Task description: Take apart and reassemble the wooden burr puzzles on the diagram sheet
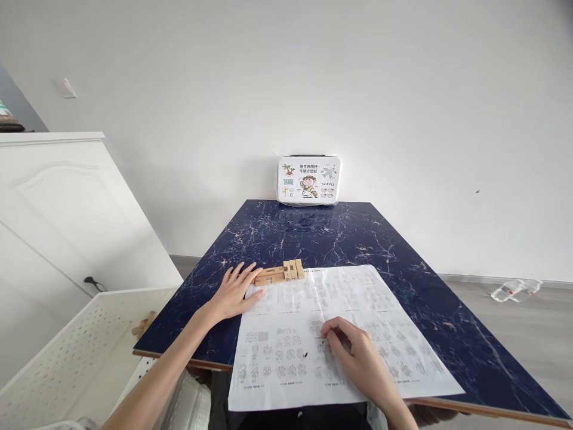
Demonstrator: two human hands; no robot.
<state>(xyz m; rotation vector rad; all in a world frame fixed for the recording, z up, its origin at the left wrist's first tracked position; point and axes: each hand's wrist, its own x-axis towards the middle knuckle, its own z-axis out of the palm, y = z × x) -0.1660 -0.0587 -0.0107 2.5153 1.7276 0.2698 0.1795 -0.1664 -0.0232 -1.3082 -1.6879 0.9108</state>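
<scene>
My left hand (237,292) lies flat at the sheet's upper left corner, fingers spread. Its index finger and thumb are at the left end of a row of light wooden puzzle pieces (273,276). Some of these pieces have dark marks, and several are stacked upright at the right end (293,270). A large white printed sheet (277,319) with rows of small diagrams covers the near part of the table. Over its lower middle rests my right hand (353,355), fingers curled and thumb against index finger. Whether anything is in that pinch I cannot make out.
The dark blue marbled table (308,236) reaches the wall. A white printed case (308,180) stands at its far edge. Left are a perforated white bin (89,334) and a white cabinet (67,209). A clear plastic bottle (514,290) lies on the floor at right.
</scene>
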